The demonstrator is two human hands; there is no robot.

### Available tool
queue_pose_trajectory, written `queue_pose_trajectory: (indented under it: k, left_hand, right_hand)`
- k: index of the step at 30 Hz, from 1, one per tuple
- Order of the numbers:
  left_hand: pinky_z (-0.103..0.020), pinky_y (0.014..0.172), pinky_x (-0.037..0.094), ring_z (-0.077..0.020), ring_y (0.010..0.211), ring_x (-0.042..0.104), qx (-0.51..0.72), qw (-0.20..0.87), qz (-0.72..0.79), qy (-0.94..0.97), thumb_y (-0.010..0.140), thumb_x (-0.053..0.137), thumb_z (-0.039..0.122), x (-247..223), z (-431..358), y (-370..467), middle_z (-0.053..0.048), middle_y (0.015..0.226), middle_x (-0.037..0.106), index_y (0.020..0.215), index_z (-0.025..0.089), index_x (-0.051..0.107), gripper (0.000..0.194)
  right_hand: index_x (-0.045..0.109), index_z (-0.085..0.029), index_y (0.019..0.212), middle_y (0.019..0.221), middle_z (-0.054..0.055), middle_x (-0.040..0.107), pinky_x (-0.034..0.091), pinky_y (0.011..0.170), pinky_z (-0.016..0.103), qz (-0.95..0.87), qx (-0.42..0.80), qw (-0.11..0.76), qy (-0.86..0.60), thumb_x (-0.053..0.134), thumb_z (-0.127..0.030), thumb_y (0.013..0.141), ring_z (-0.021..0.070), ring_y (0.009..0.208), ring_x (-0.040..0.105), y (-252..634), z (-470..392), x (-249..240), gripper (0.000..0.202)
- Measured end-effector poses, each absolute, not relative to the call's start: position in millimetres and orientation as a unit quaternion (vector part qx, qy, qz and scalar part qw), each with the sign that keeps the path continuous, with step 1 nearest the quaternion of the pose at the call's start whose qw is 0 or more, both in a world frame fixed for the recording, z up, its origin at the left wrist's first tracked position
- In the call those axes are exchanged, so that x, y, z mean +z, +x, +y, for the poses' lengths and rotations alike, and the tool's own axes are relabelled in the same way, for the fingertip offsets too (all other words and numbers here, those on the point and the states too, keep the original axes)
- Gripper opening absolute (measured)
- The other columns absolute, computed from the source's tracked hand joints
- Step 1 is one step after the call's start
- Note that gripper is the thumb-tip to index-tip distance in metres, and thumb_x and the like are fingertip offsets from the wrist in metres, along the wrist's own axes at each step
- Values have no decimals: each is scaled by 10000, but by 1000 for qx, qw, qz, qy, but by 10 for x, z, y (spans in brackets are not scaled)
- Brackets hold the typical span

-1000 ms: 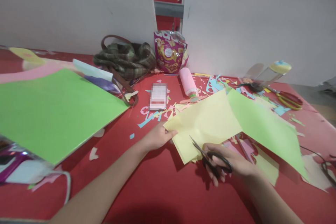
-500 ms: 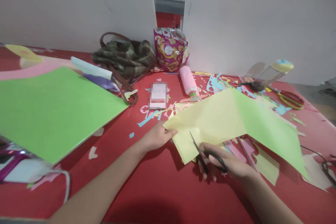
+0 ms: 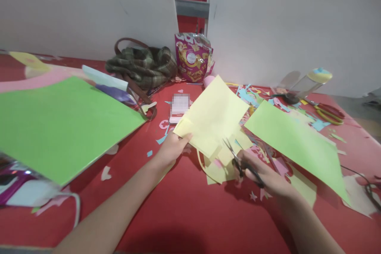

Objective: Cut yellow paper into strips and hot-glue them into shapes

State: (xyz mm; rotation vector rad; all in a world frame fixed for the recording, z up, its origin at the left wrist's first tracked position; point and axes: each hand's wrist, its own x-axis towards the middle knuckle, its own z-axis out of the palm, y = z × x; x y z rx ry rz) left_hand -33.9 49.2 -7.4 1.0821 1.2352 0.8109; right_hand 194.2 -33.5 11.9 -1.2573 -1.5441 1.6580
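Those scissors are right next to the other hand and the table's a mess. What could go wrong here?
The left hand pinches the yellow paper close to where the scissors in the right hand point, so a hasty snip might nick fingers. The lifted sheet droops, so a cut could wander or tear. The phone lies partly under the paper among the scraps and could get knocked or lost from sight.

A pale yellow paper sheet (image 3: 212, 117) is held up off the red desk (image 3: 184, 206), tilted, its near-left corner pinched in the left hand (image 3: 172, 149). Black-handled scissors (image 3: 242, 163), gripped in the right hand (image 3: 264, 176), point their blades up-left at the sheet's lower edge.
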Motion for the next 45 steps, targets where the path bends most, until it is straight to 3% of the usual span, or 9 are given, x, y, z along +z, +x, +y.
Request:
queue_pose_trajectory:
  k: [3,7,12,22,27,30,33,39,45]
  left_hand:
    - [-303,527,498,-165,564,599,360,626,519,457,647,566,290,-85,489,-330,-58,731,644,971,117,520,370]
    - [-320,681,489,-191,764,597,358,640,466,496,633,590,269,-69,453,-316,-67,882,637,990,127,530,389]
    - [-353,697,486,-211,789,596,300,659,437,534,660,560,290,-54,402,-313,-72,924,635,1020,135,525,393]
    - [-332,765,454,-211,909,557,310,603,454,577,685,522,289,-5,449,-334,-60,989,613,992,142,542,341]
    - [-354,717,469,-220,805,593,295,551,516,586,676,523,310,-22,496,-381,-68,851,651,971,124,552,350]
    - [-359,633,493,-213,698,610,292,565,518,572,683,510,343,-51,505,-399,-76,803,652,1001,107,528,397]
    - [-353,668,487,-212,739,601,301,561,506,583,679,517,347,-39,496,-398,-73,830,650,960,113,553,368]
    - [-333,843,396,-204,945,531,310,528,456,645,702,497,299,28,459,-366,-58,1008,601,984,150,552,323]
    - [-336,806,417,-197,854,568,284,541,437,660,715,468,296,-18,428,-352,-51,965,619,1038,163,522,353]
  right_hand:
    - [351,-217,755,670,-33,454,363,518,239,-533,535,383,-532,576,-360,681,102,556,448,1933,-299,29,277]
    - [330,-222,694,613,-68,419,341,483,209,-464,409,542,-569,667,-201,587,77,507,407,1864,-262,-82,354]
    - [327,-224,680,615,-63,430,344,468,204,-423,345,595,-590,648,-167,589,76,501,417,1794,-299,-97,338]
    - [323,-229,682,619,-47,429,351,462,227,-435,383,550,-601,606,-264,657,89,493,432,1821,-308,-32,287]
    - [350,-205,690,526,-45,458,336,429,226,-498,590,382,-509,489,-377,747,91,434,448,1920,-327,68,229]
    - [377,-183,678,547,-20,495,338,422,212,-528,643,293,-471,465,-428,748,87,450,458,1954,-353,140,269]
    - [397,-173,679,555,-21,493,324,364,186,-523,677,234,-462,457,-446,743,81,429,469,1967,-374,176,287]
    - [447,-143,690,507,-21,521,259,327,157,-496,719,203,-442,452,-420,756,53,364,448,1951,-399,106,285]
    - [454,-131,671,494,-3,550,222,306,158,-476,737,212,-430,459,-428,749,43,326,415,1878,-398,88,307]
